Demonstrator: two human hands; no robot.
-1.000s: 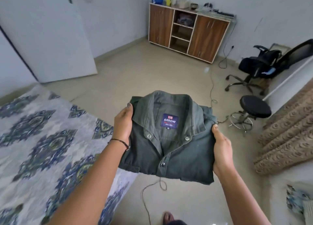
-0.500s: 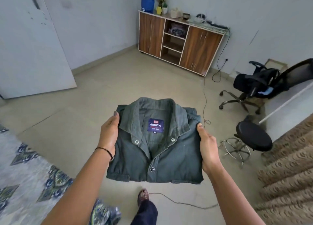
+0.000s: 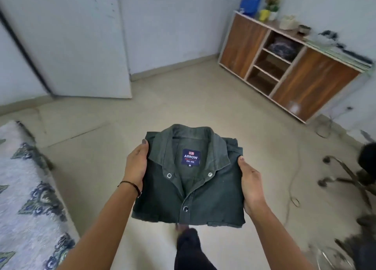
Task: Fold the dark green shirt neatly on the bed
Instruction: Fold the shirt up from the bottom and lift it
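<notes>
The dark green shirt point(image 3: 209, 196) is folded into a compact rectangle, collar up and away from me, with a blue brand label showing inside the neck. I hold it in the air over the floor. My left hand point(image 3: 135, 168) grips its left edge, thumb on top near the collar. My right hand point(image 3: 251, 183) grips its right edge the same way. The bed point(image 3: 22, 198), covered by a white spread with blue-green motifs, lies at the lower left, apart from the shirt.
A wooden cabinet point(image 3: 289, 66) with open shelves stands against the far right wall, a blue jug point(image 3: 250, 0) on top. An office chair base point(image 3: 345, 178) and a floor cable point(image 3: 293, 180) are at the right. A white door point(image 3: 67, 40) stands at the left. My dark-trousered leg point(image 3: 189, 247) steps forward below the shirt.
The view has swung left and I have stepped forward over the floor. The cabinet now sits farther right and closer. Both hands keep the same grip on the folded shirt.
</notes>
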